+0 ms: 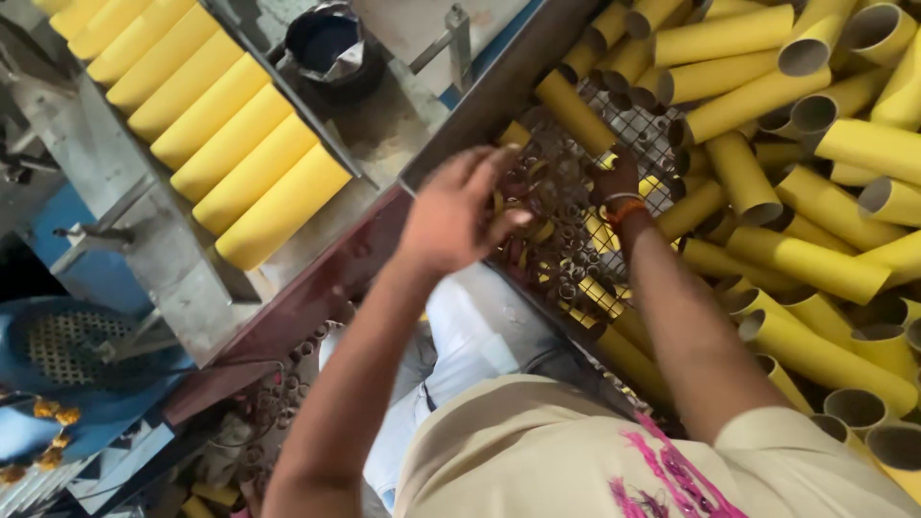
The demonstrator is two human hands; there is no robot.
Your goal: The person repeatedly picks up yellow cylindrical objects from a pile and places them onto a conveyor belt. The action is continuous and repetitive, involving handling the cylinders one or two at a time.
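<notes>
Both hands are down over the wire mesh point(561, 225) of the bin: the left hand point(459, 213) hovers with its grip loosely curled, fingertips closing on small dark rings, though I cannot tell if it pinches one. The right hand point(617, 180) reaches deeper, its grip hidden. The nearest yellow tube point(574, 111) lies at twelve o'clock from that right hand, long axis running ten to four, closer to it than to the left.

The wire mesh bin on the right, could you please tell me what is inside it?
The wire mesh bin holds loose yellow cardboard tubes, piled mostly rightward. Both the left hand and right hand reach in, covering whatever lies beneath them.
</notes>
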